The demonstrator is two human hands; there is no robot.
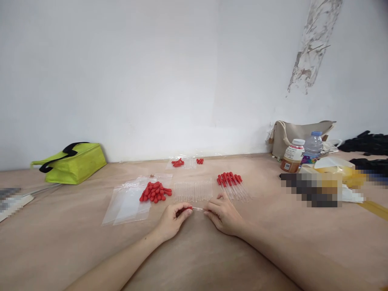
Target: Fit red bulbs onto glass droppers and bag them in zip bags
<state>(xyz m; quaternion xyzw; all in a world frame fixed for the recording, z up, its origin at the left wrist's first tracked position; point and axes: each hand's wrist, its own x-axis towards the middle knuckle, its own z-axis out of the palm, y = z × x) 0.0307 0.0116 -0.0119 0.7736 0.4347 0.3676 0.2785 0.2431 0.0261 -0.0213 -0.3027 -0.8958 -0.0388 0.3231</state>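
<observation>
Between my hands a clear dropper tube (198, 209) lies level, its left end at a red rubber bulb (189, 207). My left hand (172, 220) pinches the bulb, which its fingers mostly cover. My right hand (222, 214) is closed on the tube's other end. Just beyond them, a row of clear tubes (193, 190) rests on the table. To its left sits a pile of loose red bulbs (155, 192), partly on clear plastic bags (129, 206). Droppers with red bulbs fitted (232, 184) lie side by side past my right hand.
Near the wall are a few more red bulbs (178, 162) on clear plastic. A lime-green bag (77, 163) stands at left. At right are a beige bag (298, 131), a brown drink bottle (292, 155), a clear bottle (313, 147) and a yellow packet (339, 169).
</observation>
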